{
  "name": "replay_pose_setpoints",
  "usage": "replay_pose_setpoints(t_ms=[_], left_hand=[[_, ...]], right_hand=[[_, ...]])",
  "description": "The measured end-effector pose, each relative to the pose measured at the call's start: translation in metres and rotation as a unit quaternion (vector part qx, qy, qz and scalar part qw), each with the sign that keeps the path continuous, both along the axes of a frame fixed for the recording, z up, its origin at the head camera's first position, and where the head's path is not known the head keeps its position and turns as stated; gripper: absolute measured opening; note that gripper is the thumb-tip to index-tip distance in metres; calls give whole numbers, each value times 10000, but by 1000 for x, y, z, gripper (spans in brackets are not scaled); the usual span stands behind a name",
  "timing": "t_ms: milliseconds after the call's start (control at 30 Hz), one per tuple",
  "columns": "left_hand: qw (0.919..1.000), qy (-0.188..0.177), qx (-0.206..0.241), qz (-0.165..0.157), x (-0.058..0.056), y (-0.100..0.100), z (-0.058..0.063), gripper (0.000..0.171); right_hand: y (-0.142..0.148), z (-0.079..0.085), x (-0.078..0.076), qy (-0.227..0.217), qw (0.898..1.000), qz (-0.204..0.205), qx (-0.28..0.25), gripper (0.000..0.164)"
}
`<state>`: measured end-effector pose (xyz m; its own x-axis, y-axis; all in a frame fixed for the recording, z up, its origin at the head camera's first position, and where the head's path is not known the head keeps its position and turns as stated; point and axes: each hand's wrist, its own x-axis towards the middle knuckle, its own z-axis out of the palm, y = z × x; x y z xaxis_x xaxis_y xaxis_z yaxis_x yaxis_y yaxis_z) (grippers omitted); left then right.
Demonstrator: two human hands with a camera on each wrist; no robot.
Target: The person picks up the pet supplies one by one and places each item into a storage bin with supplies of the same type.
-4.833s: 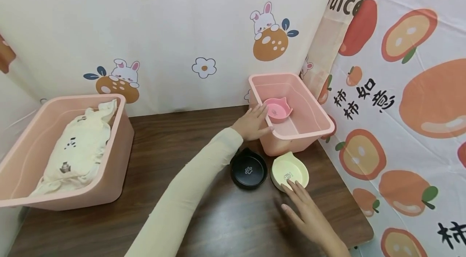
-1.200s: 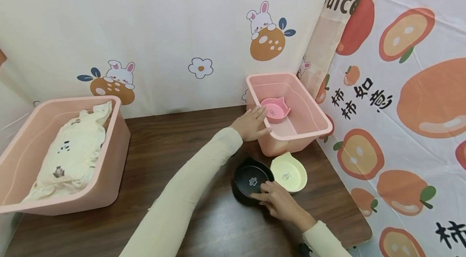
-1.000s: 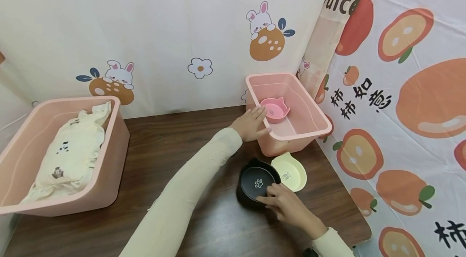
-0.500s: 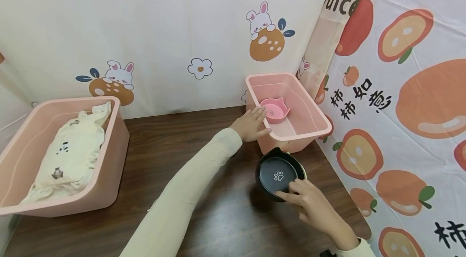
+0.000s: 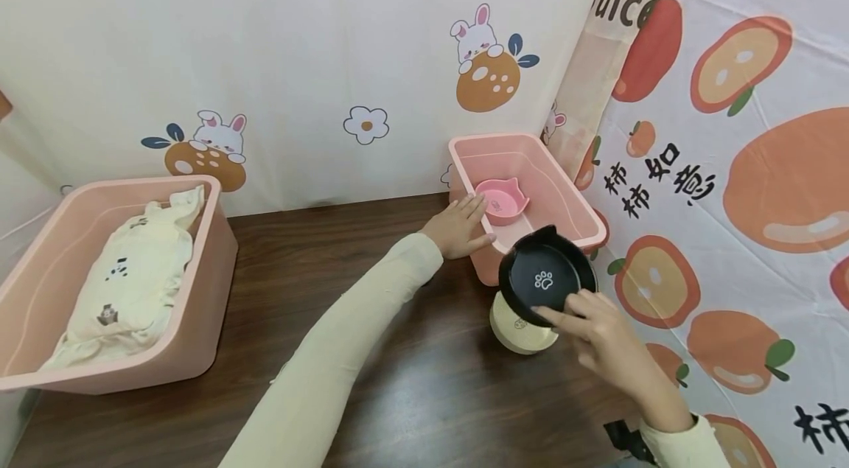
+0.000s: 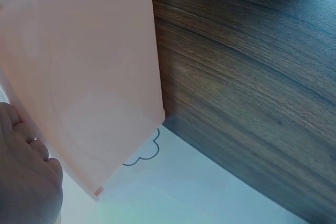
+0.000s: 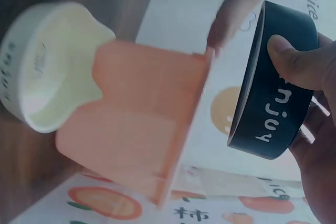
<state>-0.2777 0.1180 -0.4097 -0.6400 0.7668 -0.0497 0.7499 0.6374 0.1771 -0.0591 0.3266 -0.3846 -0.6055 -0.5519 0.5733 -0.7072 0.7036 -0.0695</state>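
Head view — right hand point(image 5: 613, 343) grips the black bowl point(image 5: 545, 269); left hand point(image 5: 456, 227), fingers extended, touches the pink bin point(image 5: 487, 267).

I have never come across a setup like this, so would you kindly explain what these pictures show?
There is no machine here, just a person's two bare hands. One picture comes from a camera worn on the head, looking forward and down over the wooden table; the other two come from cameras on the wrists. The left hand rests on the rim of the right-side pink bin, which contains a pink bowl. The right hand holds a black bowl raised off the table. A pale yellow bowl sits on the table below, and the left-side pink bin contains a cream printed bundle.
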Motion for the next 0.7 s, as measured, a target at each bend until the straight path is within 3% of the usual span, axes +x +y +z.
replay_pose_setpoints(t_ms=[167,300,367,467,567,700], left_hand=[[9999,68,-94,15,0,0,0,77],[9999,51,-121,-18,2,-1,4,77],[9999,33,-141,-37,3,-1,6,76],[9998,38,-167,-67,5,-2,9,76],[9997,72,-234,-66,5,-1,10,76],[9995,74,-309,-13,4,-1,9,76]], right_hand=[[11,14,-18,161,9998,-85,-38,60],[19,23,-32,221,9996,-141,-54,27],[22,26,-41,208,9996,-190,-76,22],[26,31,-53,121,9992,-381,-61,23],[28,35,-66,73,9987,-491,-92,41],[30,37,-84,57,9988,-474,-73,45]])
